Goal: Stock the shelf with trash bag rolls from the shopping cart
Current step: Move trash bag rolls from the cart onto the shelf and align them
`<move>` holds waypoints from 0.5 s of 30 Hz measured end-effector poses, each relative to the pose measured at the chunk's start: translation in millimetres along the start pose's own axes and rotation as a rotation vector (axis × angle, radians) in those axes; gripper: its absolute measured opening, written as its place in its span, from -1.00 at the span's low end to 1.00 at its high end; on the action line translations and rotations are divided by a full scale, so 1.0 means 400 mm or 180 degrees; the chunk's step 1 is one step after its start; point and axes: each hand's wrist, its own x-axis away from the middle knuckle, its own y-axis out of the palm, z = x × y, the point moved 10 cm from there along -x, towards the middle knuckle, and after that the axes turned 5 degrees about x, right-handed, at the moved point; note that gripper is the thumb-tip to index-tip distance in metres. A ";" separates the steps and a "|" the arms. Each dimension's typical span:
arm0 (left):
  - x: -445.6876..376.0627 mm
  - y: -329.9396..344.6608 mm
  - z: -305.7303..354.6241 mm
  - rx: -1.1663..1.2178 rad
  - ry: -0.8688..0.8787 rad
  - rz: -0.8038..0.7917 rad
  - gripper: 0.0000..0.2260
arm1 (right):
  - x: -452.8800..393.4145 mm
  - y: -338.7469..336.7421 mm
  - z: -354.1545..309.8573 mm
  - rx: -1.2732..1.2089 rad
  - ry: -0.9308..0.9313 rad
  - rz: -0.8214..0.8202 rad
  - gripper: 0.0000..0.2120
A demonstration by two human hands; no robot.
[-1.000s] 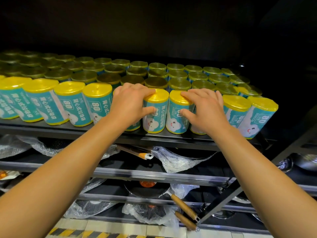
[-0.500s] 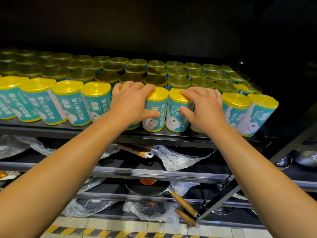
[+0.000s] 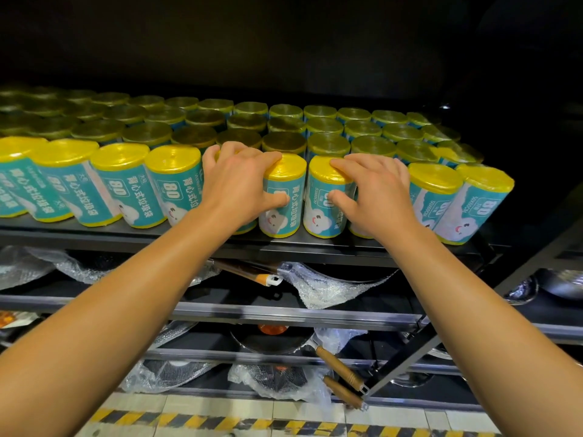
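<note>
While both arms reach up and forward to the top shelf (image 3: 315,247), each hand sits on the front row of trash bag rolls (image 3: 173,184), which stand upright with their long axes vertical, yellow ends up and teal labels facing the person. The left hand (image 3: 235,184) drapes over the top of one roll that it mostly hides, its fingers curled over the yellow rim and its thumb pressed against the label of the neighbouring left-centre roll (image 3: 282,197). The right hand (image 3: 375,192) mirrors it: fingers lie across the yellow top of the right-centre roll (image 3: 325,197), the thumb touches that roll's label, and the palm covers another roll just to the right. Between the two centre rolls a narrow dark gap shows, and this gap seems to be what the next move depends on: the rolls lie directly under and ahead of the palms, so squaring the row would likely mean drawing the hands toward each other or nudging the rolls back against the darker rows (image 3: 284,121) behind. Neither hand is nearer; they are level and symmetrical about the gap. No shopping cart is visible, and the shelf looks almost fully stocked. Wrapped pans (image 3: 271,339) lie on lower shelves.
</note>
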 end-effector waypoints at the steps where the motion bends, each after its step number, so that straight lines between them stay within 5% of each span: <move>1: 0.000 0.000 -0.001 0.0013 -0.0008 0.0008 -0.34 | 0.000 0.001 0.001 -0.0009 -0.0004 0.0007 -0.50; 10: -0.010 0.011 0.006 -0.0160 -0.0027 -0.0309 -0.28 | 0.006 -0.013 0.000 -0.0142 -0.0034 -0.0058 -0.45; 15: -0.033 -0.023 0.104 0.0246 0.0273 0.0052 -0.34 | 0.043 -0.113 0.126 -0.0518 0.0414 0.0487 -0.46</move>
